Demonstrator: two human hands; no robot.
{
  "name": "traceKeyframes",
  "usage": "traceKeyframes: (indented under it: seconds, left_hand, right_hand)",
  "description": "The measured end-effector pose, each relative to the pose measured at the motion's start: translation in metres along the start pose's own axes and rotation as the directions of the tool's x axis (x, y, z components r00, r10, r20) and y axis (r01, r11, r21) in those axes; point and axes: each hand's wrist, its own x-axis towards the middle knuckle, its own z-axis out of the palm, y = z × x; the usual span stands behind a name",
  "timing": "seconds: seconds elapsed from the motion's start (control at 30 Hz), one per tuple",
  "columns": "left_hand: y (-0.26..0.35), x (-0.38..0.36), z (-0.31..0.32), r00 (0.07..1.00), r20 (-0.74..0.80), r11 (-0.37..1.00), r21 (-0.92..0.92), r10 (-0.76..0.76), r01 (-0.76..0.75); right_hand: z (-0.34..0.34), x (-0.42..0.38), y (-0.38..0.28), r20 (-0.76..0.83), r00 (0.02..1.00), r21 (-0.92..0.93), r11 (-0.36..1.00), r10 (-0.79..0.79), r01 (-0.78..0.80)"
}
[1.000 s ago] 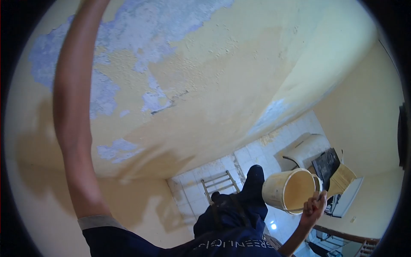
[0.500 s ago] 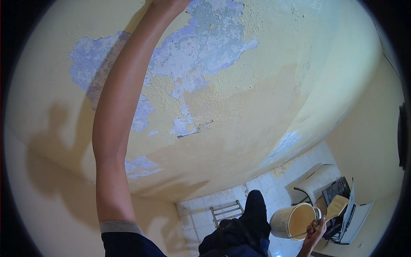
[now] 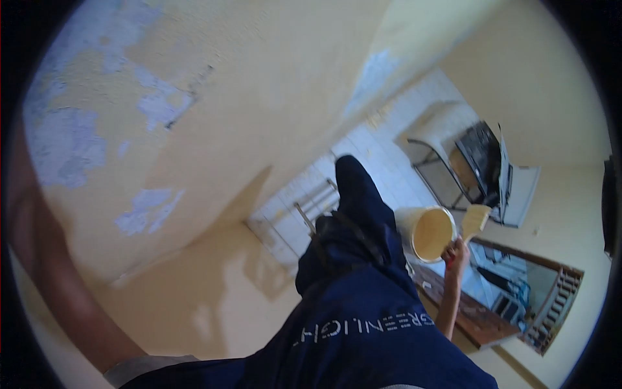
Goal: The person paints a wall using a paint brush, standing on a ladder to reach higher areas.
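My right hand [image 3: 457,254] is closed around the handle of a wide paintbrush [image 3: 476,220], its pale bristles pointing up. Right beside that hand is a white bucket [image 3: 406,227], cream-coloured inside; whether the same hand also bears its handle I cannot make out. My left forearm [image 3: 55,259] reaches up along the left edge, and the hand itself lies outside the view. Close to that arm is a yellowish wall [image 3: 259,97] with peeled, bluish-white patches [image 3: 68,146].
Metal ladder rungs [image 3: 314,207] show beside my dark-clad leg [image 3: 363,194], above a white tiled floor [image 3: 421,168]. Farther right stands a chair or table frame [image 3: 434,155] with black items [image 3: 479,155] on it. A framed opening [image 3: 518,279] and brown board [image 3: 473,318] are at lower right.
My head has turned down and to the right, so the wall patches shift left and my left hand leaves the view. The brush and bucket appear higher in the frame.
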Motion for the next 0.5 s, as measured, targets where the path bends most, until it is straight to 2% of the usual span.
traceKeyframes:
  seconds: [0.03, 0.07, 0.17, 0.2, 0.33, 0.5]
  left_hand:
    - [0.005, -0.012, -0.01, 1.0, 0.018, 0.999, -0.035, 0.007, -0.007]
    - [0.013, -0.024, -0.023, 0.999, 0.045, 0.997, -0.078, 0.019, -0.015]
    - [0.04, -0.054, -0.054, 0.991, 0.118, 0.973, -0.226, 0.061, -0.033]
    - [0.049, -0.068, -0.063, 0.986, 0.151, 0.957, -0.289, 0.075, -0.028]
    - [0.077, -0.114, -0.099, 0.959, 0.246, 0.868, -0.496, 0.143, -0.002]
    - [0.097, -0.146, -0.131, 0.913, 0.33, 0.776, -0.631, 0.239, 0.025]
  right_hand:
    - [-0.009, 0.001, 0.012, -0.034, 0.999, -0.104, 0.995, -0.013, 0.009]
    - [-0.014, -0.008, 0.02, 0.029, 0.998, -0.201, 0.978, -0.059, 0.063]
    - [-0.029, -0.018, 0.032, 0.0, 0.994, -0.49, 0.867, -0.111, 0.096]
    - [-0.03, -0.023, 0.037, -0.074, 0.992, -0.439, 0.897, -0.102, 0.059]
    - [-0.056, -0.038, 0.055, -0.125, 0.982, -0.531, 0.845, -0.144, 0.057]
    - [-0.068, -0.059, 0.077, -0.248, 0.965, -0.363, 0.932, -0.084, -0.012]
